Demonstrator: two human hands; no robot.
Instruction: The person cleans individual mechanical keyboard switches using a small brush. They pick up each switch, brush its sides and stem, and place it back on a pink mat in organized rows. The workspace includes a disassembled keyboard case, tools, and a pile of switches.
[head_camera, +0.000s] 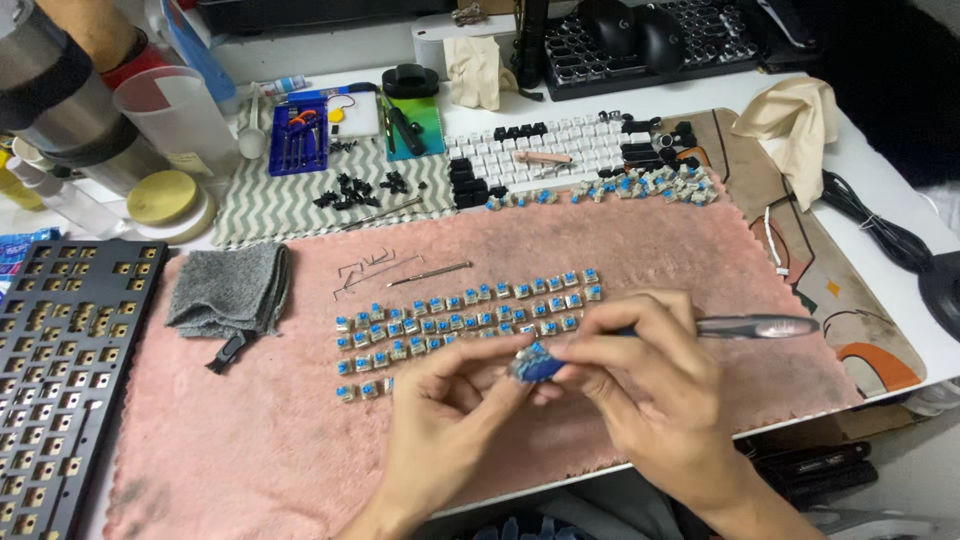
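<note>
The left hand (440, 415) is closed around a small blue switch (536, 364), which it pinches between thumb and fingertips above the pink towel (250, 440), near the front edge of the desk (880, 150). The right hand (640, 385) touches the same switch with its fingertips, and it also grips a silver pen-like tool (750, 326); the tool points out toward the right edge of the desk. Both hands are curled shut on what they hold.

Just behind the hands, many more blue switches (460, 320) lie in rows on the towel. A second loose pile of switches (640, 187) lies at the far edge of the towel, beside the white keycaps (560, 145). Thin metal wires (365, 270) and a slim metal pick (430, 273) lie between the rows and the far edge. A folded grey cloth (228, 290) rests on the left part of the towel. A black keyboard plate (65, 370) with empty square holes lies along the left edge of the desk. A blue tool tray (298, 140) stands on a striped mat (270, 205) toward the far left corner.
</note>
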